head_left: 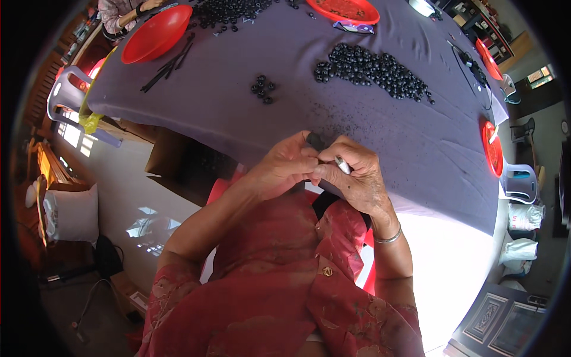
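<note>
My left hand (pixel 286 165) and my right hand (pixel 360 175) meet at the table's near edge, fingertips pinched together. Out of my right hand's curled fingers sticks the end of a small white and silver tool (pixel 342 165); its working end is hidden. Whatever lies between my left fingertips is too small and covered to name. A dark piece (pixel 316 141) shows at the left fingertips, perhaps a finger cover. Beyond my hands lie a large heap of shiny black bead-like balls (pixel 372 70) and a small group of the same balls (pixel 262 89).
A purple cloth (pixel 226 101) covers the table, with dark crumbs (pixel 351 122) near my hands. Red basins (pixel 157 34) and black strips (pixel 169 65) lie farther off. Another person's hand (pixel 150 5) is at the far left. An opened cardboard box (pixel 172 160) stands below the left edge.
</note>
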Demonstrator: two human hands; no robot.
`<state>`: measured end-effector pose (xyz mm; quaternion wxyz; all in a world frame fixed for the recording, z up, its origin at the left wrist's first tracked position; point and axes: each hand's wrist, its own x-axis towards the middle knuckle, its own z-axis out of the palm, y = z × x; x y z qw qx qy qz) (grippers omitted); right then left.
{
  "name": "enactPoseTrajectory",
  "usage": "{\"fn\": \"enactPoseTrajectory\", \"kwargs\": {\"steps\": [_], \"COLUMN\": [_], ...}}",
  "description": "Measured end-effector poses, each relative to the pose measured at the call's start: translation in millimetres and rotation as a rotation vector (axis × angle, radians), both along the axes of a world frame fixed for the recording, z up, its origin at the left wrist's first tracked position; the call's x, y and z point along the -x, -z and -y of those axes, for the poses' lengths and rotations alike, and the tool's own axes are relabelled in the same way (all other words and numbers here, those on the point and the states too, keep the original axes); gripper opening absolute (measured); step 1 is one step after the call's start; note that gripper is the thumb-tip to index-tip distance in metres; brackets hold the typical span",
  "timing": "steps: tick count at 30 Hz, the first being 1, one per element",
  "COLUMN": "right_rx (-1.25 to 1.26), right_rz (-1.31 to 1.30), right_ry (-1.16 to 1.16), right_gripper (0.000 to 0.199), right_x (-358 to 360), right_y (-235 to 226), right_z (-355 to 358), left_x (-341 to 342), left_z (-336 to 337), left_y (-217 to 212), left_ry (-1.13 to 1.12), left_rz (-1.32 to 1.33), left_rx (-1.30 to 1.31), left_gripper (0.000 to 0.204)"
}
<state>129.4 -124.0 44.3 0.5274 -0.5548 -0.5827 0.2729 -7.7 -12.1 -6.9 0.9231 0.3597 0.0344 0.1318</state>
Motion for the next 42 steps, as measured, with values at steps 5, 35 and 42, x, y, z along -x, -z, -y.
{"fn": "enactPoseTrajectory", "kwargs": {"steps": [5,35,42], "right_rx": [0.230,-0.104,-0.184], "right_rz": [0.036,0.323,0.219], "right_ry": [0.262,0.300,0.212], "right_gripper": [0.014,0.021,0.026], "right_x": [-14.1,-20.6,-0.5], "right_y": [2.9,-15.8,-16.4], "right_z": [-16.3,-61.1,-11.6], "left_x": [-4.3,-3.0,-4.6], "left_z": [-14.4,-37.8,-4.9], "left_y": [-3.1,-13.4,-23.7], "left_ry": [-0.062,-0.533,-0.109], "left_rz": [-0.157,-0.330,-0.046], "left_rx": [-0.056,-0.476,-0.087], "left_gripper": [0.031,0.020,0.019]}}
